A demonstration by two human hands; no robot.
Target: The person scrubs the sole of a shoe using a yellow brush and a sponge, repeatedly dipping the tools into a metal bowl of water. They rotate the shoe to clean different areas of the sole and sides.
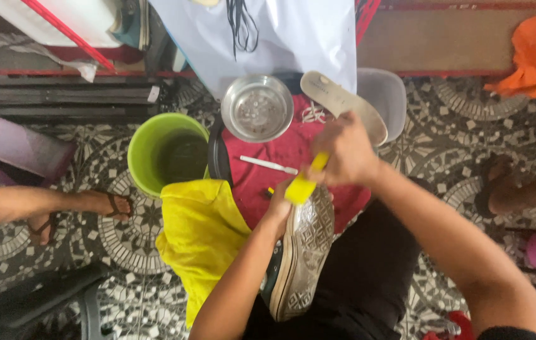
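A yellow brush (pixel 304 184) is gripped in the closed right hand (pixel 345 153) and pressed against the sole of a sneaker (pixel 301 252), which is held closed-fisted by the left hand (pixel 279 211) over the red cloth (pixel 280 157), near its front edge.

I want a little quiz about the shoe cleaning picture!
1. True or false: the right hand holds a yellow brush.
2. What does the left hand steady: A) bucket, B) shoe, C) bowl?
3. What colour is the bucket?

Key:
1. True.
2. B, the shoe, sole up.
3. Green.
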